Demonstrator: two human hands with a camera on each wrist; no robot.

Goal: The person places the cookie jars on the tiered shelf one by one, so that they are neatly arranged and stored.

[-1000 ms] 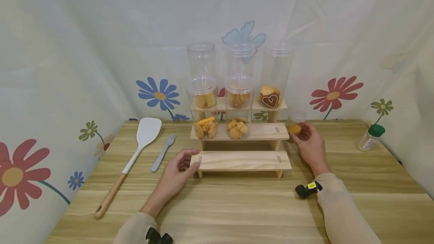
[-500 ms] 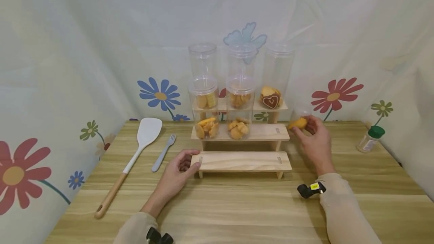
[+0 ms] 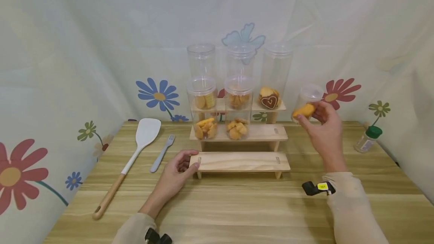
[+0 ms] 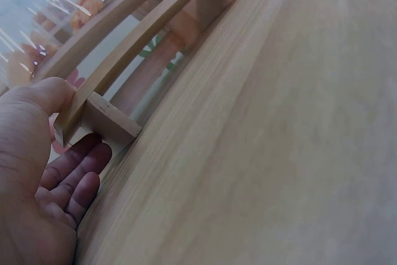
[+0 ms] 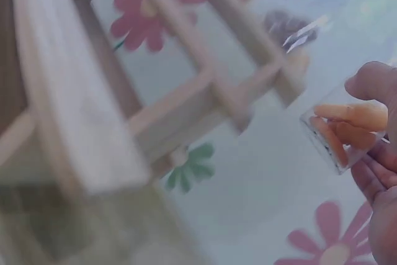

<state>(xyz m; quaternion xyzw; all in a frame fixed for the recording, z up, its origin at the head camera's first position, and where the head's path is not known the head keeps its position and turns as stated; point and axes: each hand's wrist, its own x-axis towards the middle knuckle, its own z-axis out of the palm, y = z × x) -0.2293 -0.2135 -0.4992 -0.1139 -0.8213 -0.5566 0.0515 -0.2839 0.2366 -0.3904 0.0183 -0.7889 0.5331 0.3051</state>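
My right hand (image 3: pixel 327 133) grips a small clear jar (image 3: pixel 310 95) with a pale lid, held up off the table to the right of a three-step wooden display rack (image 3: pixel 242 162). Yellow-orange cookies (image 5: pixel 350 125) lie in the bottom of this jar, which tilts in the right wrist view. At the rack's lowest step, my left hand (image 3: pixel 174 174) holds the left end, thumb on top and fingers curled under and beside it, as the left wrist view shows. Two clear jars (image 3: pixel 239 110) of cookies stand on the middle step, three more on the top one.
Left of the rack lie a grey fork (image 3: pixel 162 153) and a white spatula (image 3: pixel 148 131) with a wooden handle. A green-capped shaker bottle (image 3: pixel 368 139) stands at the table's right edge. A flowered curtain (image 3: pixel 112 48) hangs close behind the table (image 3: pixel 237 206).
The right hand has lifted the small jar from beside the middle step, up and to the right, tilting it. The left hand has stayed on the lowest step.
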